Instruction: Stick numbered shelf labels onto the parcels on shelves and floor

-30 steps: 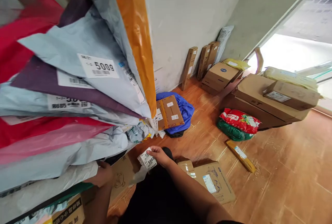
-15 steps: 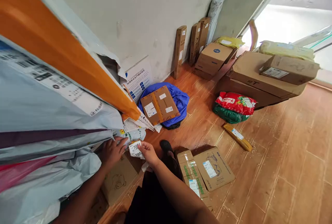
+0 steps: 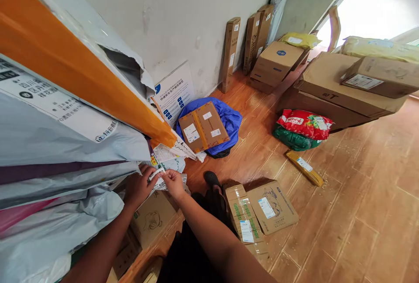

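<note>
A white printed label (image 3: 161,183) with large black digits is stretched between my two hands, partly covered by the fingers. My right hand (image 3: 174,184) pinches its right side between thumb and fingers. At the left edge my left hand (image 3: 140,185) closes its thumb and fingers on the label. Just beyond them lies a white plastic parcel (image 3: 175,164) with green print. Below the hands stands a cardboard box (image 3: 153,219) with a line drawing. Grey plastic mailer parcels (image 3: 108,202) are stacked close beside my left forearm.
An orange-edged parcel (image 3: 98,73) juts in at upper left. By the wall, a flat carton (image 3: 204,125) rests on a blue bag (image 3: 232,119). Cartons (image 3: 271,204) lie right of my foot. Red (image 3: 304,123) and green (image 3: 294,139) parcels sit near a large box (image 3: 330,82).
My left hand has come up to the label and taken its left edge. My right hand has moved slightly left with the label. The view has shifted a little.
</note>
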`<action>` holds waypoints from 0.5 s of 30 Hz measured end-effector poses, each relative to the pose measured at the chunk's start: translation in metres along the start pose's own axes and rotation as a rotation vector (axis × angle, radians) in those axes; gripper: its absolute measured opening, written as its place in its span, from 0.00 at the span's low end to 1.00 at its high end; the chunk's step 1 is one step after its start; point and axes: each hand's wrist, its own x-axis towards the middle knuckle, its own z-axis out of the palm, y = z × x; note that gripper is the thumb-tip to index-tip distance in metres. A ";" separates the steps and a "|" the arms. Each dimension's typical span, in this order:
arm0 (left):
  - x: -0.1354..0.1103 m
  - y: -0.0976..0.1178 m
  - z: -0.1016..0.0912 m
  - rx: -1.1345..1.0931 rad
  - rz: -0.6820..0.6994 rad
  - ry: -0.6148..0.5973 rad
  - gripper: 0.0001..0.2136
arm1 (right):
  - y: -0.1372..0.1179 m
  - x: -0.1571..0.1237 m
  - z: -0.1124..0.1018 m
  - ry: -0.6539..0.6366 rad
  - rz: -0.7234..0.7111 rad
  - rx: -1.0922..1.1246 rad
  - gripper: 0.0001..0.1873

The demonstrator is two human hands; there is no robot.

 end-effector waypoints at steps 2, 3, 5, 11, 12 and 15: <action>0.004 0.000 0.002 0.012 -0.003 -0.002 0.11 | 0.000 0.001 0.001 0.024 -0.019 -0.021 0.26; 0.005 0.001 0.002 0.020 -0.005 -0.002 0.11 | -0.001 0.002 0.002 0.037 -0.026 -0.030 0.27; 0.008 0.002 0.002 0.042 -0.011 -0.001 0.11 | -0.002 0.002 0.002 0.051 -0.033 -0.040 0.28; 0.016 0.009 -0.004 0.139 -0.055 -0.042 0.11 | -0.006 0.001 -0.006 -0.043 0.016 -0.041 0.28; 0.017 0.010 -0.005 0.155 -0.063 -0.058 0.11 | -0.006 0.001 -0.008 -0.043 0.025 -0.046 0.28; 0.020 0.014 -0.008 0.201 -0.095 -0.097 0.12 | -0.004 0.001 -0.012 0.026 0.034 -0.082 0.27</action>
